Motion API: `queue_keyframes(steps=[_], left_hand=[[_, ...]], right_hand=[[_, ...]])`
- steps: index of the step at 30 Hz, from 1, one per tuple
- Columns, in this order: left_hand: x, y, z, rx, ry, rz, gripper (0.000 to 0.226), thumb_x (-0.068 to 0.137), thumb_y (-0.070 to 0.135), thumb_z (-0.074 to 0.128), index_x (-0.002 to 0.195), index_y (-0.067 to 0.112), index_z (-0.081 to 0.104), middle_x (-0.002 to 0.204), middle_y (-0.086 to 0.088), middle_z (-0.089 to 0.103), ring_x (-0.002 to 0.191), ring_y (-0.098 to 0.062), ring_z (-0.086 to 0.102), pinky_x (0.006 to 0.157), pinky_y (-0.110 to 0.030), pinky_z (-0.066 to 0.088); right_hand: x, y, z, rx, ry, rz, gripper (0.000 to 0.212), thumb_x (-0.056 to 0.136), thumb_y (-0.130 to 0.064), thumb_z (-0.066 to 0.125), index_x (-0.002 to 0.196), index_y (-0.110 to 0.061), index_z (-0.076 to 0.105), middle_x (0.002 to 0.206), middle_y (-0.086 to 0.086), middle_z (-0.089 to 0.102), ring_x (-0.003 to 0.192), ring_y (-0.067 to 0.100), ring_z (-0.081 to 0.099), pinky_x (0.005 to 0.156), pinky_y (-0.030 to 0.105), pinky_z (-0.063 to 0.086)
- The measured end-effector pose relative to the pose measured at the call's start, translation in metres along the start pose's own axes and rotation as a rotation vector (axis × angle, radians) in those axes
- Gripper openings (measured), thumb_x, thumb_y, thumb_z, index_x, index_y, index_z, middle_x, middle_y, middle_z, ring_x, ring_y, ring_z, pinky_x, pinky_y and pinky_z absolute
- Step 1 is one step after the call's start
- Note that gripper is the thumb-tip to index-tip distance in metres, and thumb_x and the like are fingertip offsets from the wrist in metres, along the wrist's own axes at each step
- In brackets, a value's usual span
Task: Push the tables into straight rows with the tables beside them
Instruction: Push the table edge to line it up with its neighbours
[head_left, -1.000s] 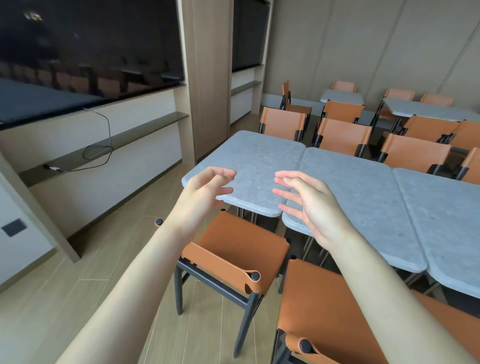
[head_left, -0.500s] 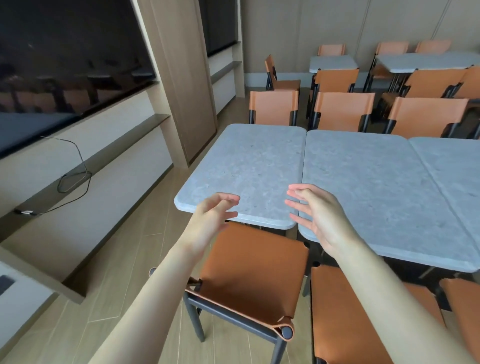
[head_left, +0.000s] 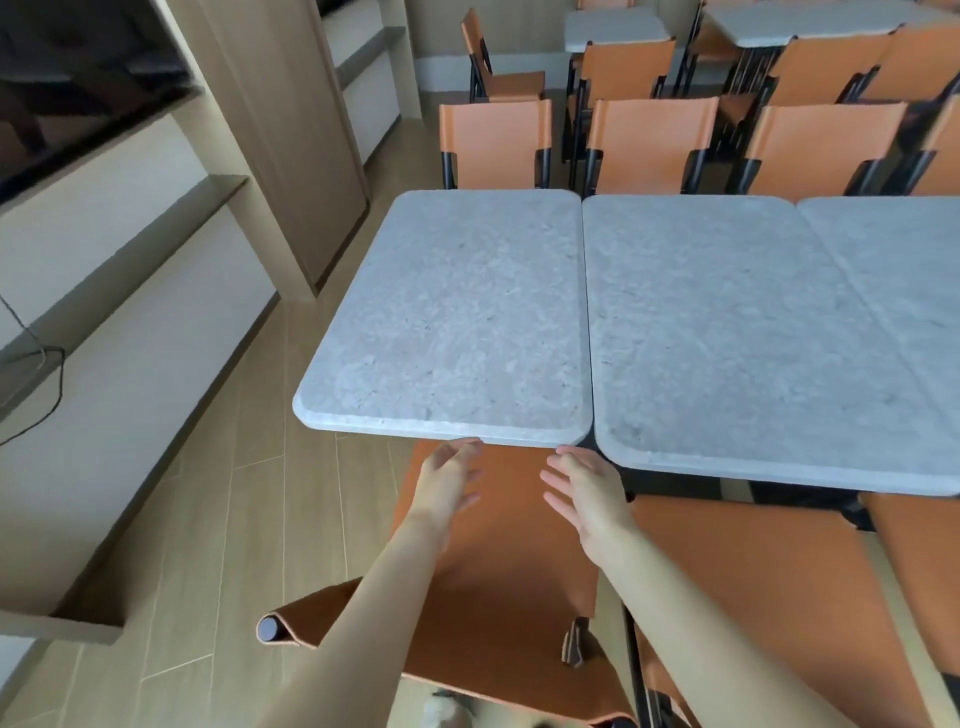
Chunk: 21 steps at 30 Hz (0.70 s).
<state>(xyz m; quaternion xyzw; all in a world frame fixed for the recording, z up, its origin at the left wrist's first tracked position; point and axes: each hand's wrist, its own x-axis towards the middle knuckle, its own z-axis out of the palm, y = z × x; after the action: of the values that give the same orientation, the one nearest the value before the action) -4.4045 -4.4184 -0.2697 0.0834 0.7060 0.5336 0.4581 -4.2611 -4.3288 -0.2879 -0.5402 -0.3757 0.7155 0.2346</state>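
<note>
A grey stone-topped table (head_left: 452, 317) stands at the left end of a row, its near edge set further back than that of the middle table (head_left: 737, 332) beside it. A third grey table (head_left: 904, 270) continues the row to the right. My left hand (head_left: 447, 480) and my right hand (head_left: 584, 488) reach out with relaxed, spread fingers just short of the left table's near edge. Both hover over an orange chair seat (head_left: 498, 561) and hold nothing.
Orange chairs (head_left: 496, 140) line the far side of the row, and more orange chairs (head_left: 769, 587) stand at the near side to my right. A wooden wall unit with a shelf (head_left: 130, 244) and a pillar (head_left: 291, 140) run along the left. Further tables (head_left: 615, 28) stand behind.
I have stepped closer and the view has tipped downward. Both hands have dropped from above the tabletop to just below and in front of the left table's near edge.
</note>
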Motion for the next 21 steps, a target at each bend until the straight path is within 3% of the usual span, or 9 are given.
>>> queue_keyframes(steps=[3, 7, 10, 16, 19, 21], left_hand=[[0.041, -0.003, -0.002, 0.0, -0.036, -0.067, 0.008, 0.099, 0.031, 0.06, 0.106, 0.028, 0.063, 0.126, 0.004, 0.065, 0.111, -0.014, 0.066, 0.094, -0.037, 0.053], [0.097, -0.003, -0.01, -0.023, -0.077, -0.17, 0.03, 0.098, 0.038, 0.064, 0.124, 0.025, 0.058, 0.125, 0.004, 0.065, 0.103, -0.009, 0.065, 0.084, -0.032, 0.055], [0.136, -0.008, -0.019, -0.062, -0.115, -0.299, 0.045, 0.094, 0.042, 0.068, 0.131, 0.019, 0.056, 0.125, 0.0, 0.066, 0.101, -0.011, 0.066, 0.075, -0.032, 0.054], [0.2, -0.03, -0.032, -0.2, -0.106, -0.534, 0.055, 0.092, 0.046, 0.07, 0.129, 0.013, 0.048, 0.126, -0.006, 0.06, 0.111, -0.023, 0.061, 0.095, -0.04, 0.05], [0.215, -0.04, -0.038, -0.277, -0.058, -0.582, 0.049, 0.093, 0.046, 0.069, 0.126, 0.016, 0.048, 0.132, -0.005, 0.057, 0.123, -0.023, 0.058, 0.104, -0.04, 0.048], [0.227, -0.045, -0.041, -0.361, -0.043, -0.582, 0.049, 0.094, 0.046, 0.068, 0.131, 0.019, 0.051, 0.138, -0.005, 0.055, 0.123, -0.022, 0.057, 0.1, -0.037, 0.048]], right_hand=[[0.028, 0.004, 0.022, 0.083, 0.056, 0.045, 0.024, 0.102, -0.016, 0.058, 0.125, -0.011, 0.06, 0.123, 0.004, 0.066, 0.11, 0.017, 0.068, 0.095, 0.036, 0.056], [0.068, 0.007, 0.045, 0.187, 0.14, 0.128, 0.011, 0.101, -0.018, 0.061, 0.112, -0.018, 0.061, 0.124, 0.002, 0.065, 0.111, 0.018, 0.066, 0.097, 0.037, 0.055], [0.097, 0.012, 0.057, 0.25, 0.218, 0.232, 0.02, 0.1, -0.02, 0.064, 0.119, -0.016, 0.063, 0.121, 0.003, 0.066, 0.107, 0.018, 0.067, 0.099, 0.04, 0.055], [0.137, 0.023, 0.074, 0.368, 0.369, 0.426, 0.02, 0.093, -0.025, 0.074, 0.107, -0.015, 0.063, 0.111, 0.006, 0.066, 0.105, 0.02, 0.066, 0.097, 0.042, 0.056], [0.144, 0.031, 0.077, 0.462, 0.36, 0.486, 0.029, 0.093, -0.029, 0.074, 0.116, -0.015, 0.061, 0.115, 0.009, 0.066, 0.105, 0.022, 0.066, 0.09, 0.041, 0.057], [0.15, 0.033, 0.078, 0.508, 0.344, 0.497, 0.037, 0.093, -0.028, 0.074, 0.123, -0.013, 0.059, 0.116, 0.01, 0.066, 0.106, 0.024, 0.067, 0.088, 0.041, 0.056]])
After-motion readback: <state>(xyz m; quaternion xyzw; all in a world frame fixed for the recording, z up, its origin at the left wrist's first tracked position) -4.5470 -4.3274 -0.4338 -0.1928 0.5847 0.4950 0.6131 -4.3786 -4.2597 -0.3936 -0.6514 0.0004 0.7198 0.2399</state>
